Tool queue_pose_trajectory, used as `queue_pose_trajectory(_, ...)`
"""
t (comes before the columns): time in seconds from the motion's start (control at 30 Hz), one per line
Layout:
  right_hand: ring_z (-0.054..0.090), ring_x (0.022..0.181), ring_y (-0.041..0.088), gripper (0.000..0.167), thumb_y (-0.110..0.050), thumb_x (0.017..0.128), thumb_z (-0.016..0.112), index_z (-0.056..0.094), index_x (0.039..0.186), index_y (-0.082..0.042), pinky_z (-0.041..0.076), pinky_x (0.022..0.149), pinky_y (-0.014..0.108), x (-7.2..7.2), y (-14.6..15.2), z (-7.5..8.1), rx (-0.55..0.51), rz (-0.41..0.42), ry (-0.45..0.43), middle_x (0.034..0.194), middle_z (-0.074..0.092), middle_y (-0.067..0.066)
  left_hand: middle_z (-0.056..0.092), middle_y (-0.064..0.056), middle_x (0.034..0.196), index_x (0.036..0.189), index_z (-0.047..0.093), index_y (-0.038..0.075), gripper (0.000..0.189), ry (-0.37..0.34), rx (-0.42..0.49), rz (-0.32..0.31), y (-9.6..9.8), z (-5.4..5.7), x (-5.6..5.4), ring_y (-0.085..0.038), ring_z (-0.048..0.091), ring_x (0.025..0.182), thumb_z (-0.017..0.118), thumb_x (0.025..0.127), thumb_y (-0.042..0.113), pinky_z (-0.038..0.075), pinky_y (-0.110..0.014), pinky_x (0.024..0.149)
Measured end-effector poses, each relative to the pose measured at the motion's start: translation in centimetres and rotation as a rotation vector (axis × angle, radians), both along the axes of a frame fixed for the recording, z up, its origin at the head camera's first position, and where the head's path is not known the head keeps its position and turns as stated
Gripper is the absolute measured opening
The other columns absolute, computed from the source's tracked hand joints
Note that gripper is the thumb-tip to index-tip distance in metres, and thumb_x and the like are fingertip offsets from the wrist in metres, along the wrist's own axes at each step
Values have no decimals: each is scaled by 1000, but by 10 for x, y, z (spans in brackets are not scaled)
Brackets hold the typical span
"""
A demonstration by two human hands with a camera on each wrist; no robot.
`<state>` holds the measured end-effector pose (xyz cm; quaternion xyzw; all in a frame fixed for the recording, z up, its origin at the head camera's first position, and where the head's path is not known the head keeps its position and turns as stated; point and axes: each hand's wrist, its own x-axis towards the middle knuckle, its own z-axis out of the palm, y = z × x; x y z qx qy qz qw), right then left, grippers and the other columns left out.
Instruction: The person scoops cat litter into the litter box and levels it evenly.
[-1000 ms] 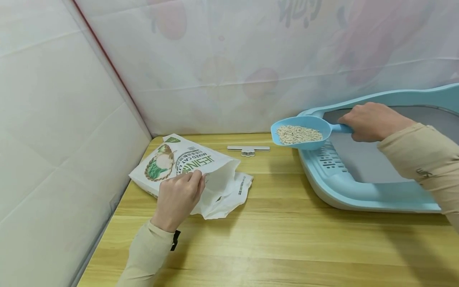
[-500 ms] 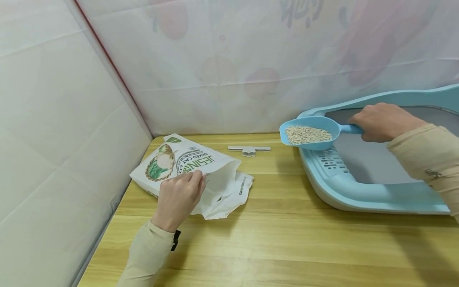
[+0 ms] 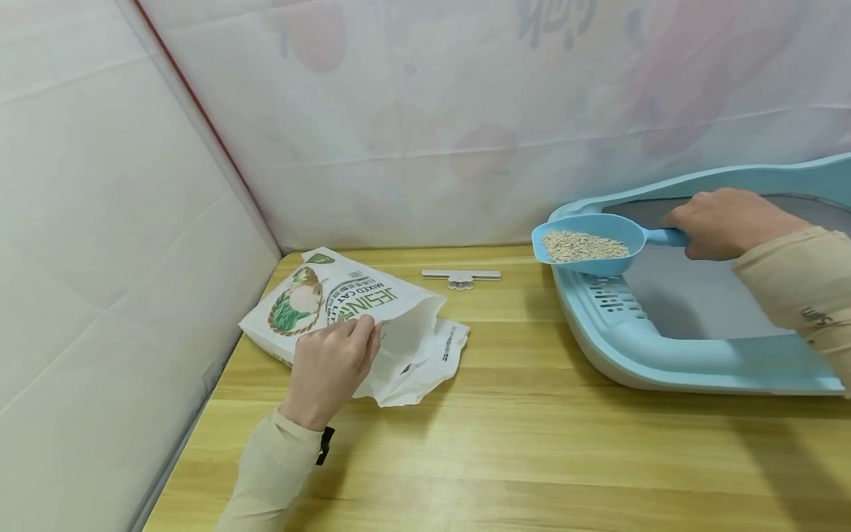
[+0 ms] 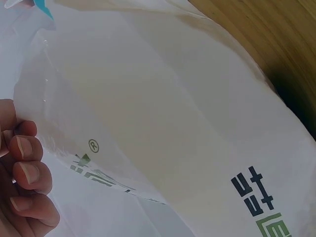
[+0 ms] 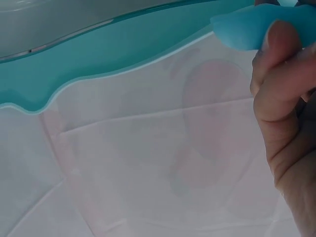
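Observation:
My left hand [image 3: 335, 366] pinches the edge of a white cat litter bag [image 3: 359, 284], which lies on its side with its mouth open toward the right. In the left wrist view, curled fingers [image 4: 30, 173] show beside the bag's pale inner wall [image 4: 128, 89]. My right hand [image 3: 734, 220] grips the handle of a light blue scoop [image 3: 638, 247]. Pale litter pellets [image 3: 583, 246] lie in the scoop, which is held level over the left rim of a blue litter box [image 3: 665, 362]. The right wrist view has fingers [image 5: 281, 94] curled round the scoop's handle.
A white bag clip [image 3: 461, 277] lies on the wooden table [image 3: 465, 458] between bag and litter box. White fabric walls [image 3: 399, 133] stand behind and to the left. The box's left end has a slotted step [image 3: 614, 297].
My right hand has carried the filled scoop to the right, from beside the litter box's left end to over its rim. The left hand and the bag have stayed put.

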<state>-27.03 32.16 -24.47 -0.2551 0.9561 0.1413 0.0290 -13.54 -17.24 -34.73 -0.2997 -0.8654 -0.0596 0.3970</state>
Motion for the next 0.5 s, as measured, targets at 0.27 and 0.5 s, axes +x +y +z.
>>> queue_pose_trajectory(0.27, 50, 65, 23, 20, 5, 75, 75, 70, 94, 0, 46, 59, 44, -3, 7, 1, 36, -31, -16, 73, 57, 4, 44, -1, 50, 74, 49, 4, 39, 0, 4, 2, 1, 3, 1, -18, 45, 38, 35, 107, 17, 25, -25, 35)
queue_pose_trajectory(0.5, 49, 64, 22, 22, 4, 75, 76, 70, 95, -2, 46, 60, 44, 1, 14, 2, 75, -51, -18, 71, 56, 3, 46, -2, 51, 75, 50, 4, 43, -2, 1, 1, 1, 3, 3, -19, 47, 38, 31, 110, 20, 26, -25, 35)
